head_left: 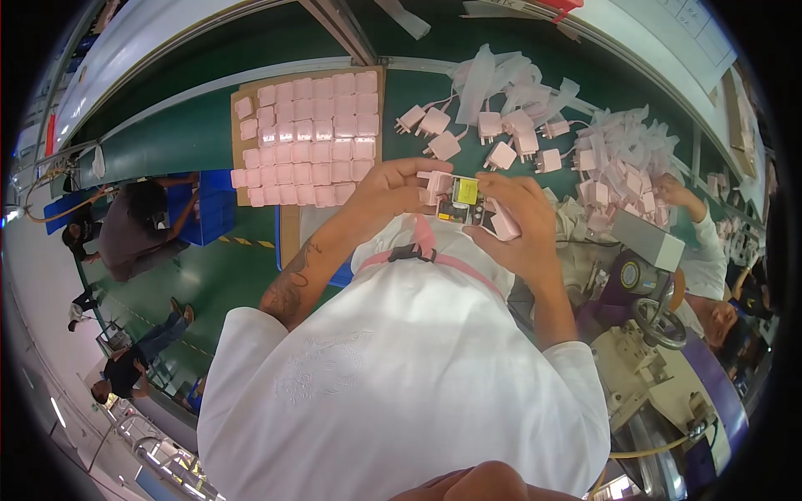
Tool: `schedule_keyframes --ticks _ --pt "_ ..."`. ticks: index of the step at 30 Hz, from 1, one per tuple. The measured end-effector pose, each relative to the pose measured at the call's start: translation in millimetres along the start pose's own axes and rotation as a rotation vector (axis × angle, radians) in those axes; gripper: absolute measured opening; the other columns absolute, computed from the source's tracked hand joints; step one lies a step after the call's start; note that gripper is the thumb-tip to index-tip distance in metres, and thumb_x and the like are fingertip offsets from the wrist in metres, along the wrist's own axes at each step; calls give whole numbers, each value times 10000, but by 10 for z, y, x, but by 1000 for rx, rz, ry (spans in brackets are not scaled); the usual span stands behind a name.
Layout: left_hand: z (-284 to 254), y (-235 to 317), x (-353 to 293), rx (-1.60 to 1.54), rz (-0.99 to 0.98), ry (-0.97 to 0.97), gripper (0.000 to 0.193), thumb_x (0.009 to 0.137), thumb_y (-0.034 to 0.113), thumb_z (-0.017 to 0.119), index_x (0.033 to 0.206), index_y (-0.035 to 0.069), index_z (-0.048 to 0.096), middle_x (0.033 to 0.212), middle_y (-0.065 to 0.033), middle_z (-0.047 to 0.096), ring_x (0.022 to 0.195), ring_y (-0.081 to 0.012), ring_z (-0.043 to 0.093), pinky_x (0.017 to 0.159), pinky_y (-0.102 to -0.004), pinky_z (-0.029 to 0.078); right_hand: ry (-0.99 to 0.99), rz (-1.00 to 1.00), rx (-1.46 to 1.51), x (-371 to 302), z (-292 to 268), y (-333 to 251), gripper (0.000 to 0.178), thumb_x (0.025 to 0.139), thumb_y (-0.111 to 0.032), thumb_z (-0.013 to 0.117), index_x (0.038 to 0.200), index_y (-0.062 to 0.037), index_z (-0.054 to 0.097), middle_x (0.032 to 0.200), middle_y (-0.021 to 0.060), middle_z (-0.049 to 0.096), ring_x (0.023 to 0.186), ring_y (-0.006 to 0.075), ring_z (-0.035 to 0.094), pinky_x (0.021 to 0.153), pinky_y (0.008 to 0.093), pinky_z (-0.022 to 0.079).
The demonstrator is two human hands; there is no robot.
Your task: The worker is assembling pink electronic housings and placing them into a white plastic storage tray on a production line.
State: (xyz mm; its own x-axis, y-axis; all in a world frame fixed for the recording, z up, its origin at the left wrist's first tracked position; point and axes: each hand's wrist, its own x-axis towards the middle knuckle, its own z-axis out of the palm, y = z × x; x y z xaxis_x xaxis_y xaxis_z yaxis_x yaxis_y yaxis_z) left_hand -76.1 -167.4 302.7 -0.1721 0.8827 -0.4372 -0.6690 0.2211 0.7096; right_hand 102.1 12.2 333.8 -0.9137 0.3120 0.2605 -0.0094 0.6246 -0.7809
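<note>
With your left hand (393, 185) pinching the pink shell (435, 182) and your right hand (518, 219) gripping the open charger (464, 200), line the halves up squarely before pressing.

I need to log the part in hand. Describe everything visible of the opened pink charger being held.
The opened pink plastic charger block is held in front of the chest between the left hand and the right hand. Its shell is open, showing a yellow component and small dark and white parts inside. Pink shell pieces sit at both ends, under the fingers. Finer detail is too small to tell.
</note>
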Motion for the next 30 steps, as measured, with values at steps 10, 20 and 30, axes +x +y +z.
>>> schedule_keyframes --ticks 10,20,30 --pt "-8 -151 38 6 25 -15 449 887 -7 583 1335 -29 563 1198 -126 672 1083 -175 676 970 -325 551 20 -56 15 -53 -3 2 615 546 -40 892 1116 -43 660 1186 147 712 918 302 634 804 365 531" --pt "22 -66 -34 -59 29 -44 480 939 164 685 1340 -55 539 1228 -111 654 1118 -173 659 983 -319 532 76 -124 -42 -94 14 -56 600 567 -52 901 1111 -68 648 1208 148 708 897 297 633 787 368 528" --pt "212 137 -133 34 67 -62 492 895 197 716 1299 -48 582 1206 -112 672 1102 -162 654 971 -301 521 145 -306 -127 -173 -16 -65 599 603 -95 927 1118 -101 621 1195 166 708 880 309 634 756 384 526"
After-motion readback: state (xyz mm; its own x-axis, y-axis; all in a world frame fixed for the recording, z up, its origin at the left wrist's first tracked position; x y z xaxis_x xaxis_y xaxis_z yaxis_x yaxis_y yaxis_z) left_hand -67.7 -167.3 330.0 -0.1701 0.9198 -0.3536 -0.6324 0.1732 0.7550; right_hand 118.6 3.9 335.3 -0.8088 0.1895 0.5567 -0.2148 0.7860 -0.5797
